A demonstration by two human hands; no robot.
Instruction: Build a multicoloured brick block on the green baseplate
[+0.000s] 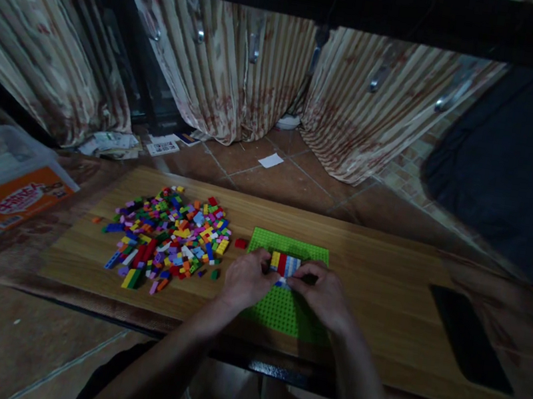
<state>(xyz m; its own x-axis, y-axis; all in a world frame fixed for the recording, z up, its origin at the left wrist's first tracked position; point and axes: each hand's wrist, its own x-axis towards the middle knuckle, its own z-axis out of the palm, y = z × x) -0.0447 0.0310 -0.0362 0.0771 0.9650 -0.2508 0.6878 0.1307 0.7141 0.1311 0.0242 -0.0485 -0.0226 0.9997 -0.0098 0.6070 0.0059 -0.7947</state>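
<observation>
Fingers (pixel 311 269) bent inward at the centre of the frame, on both sides of a small block of bricks (pixel 286 263) striped in yellow, red and light blue. Left hand (pixel 246 280) at the block's left edge, with thumb tip reaching its lower edge; right hand (pixel 325 295) at the right edge, with thumb and index finger near its lower right corner. Between the two thumbs, at the block's lower edge, bits of white and blue (pixel 282 283), partly covered. Too small and dim to tell whether pinching a piece or only pressing on it, for either hand.

Under the block, a bright green studded baseplate (pixel 279 313), studs showing in its lower half. Just beside its left edge, a lone red brick (pixel 240 243). Farther left, a wide heap of loose bricks (pixel 169 238) in many colours. Beneath all this, a long wooden board (pixel 371 270), with a flat black object (pixel 470 336) toward its right end. At the left edge of the frame, a clear plastic tub (pixel 10 186) with an orange label. Across the top, striped curtains (pixel 265 78).
</observation>
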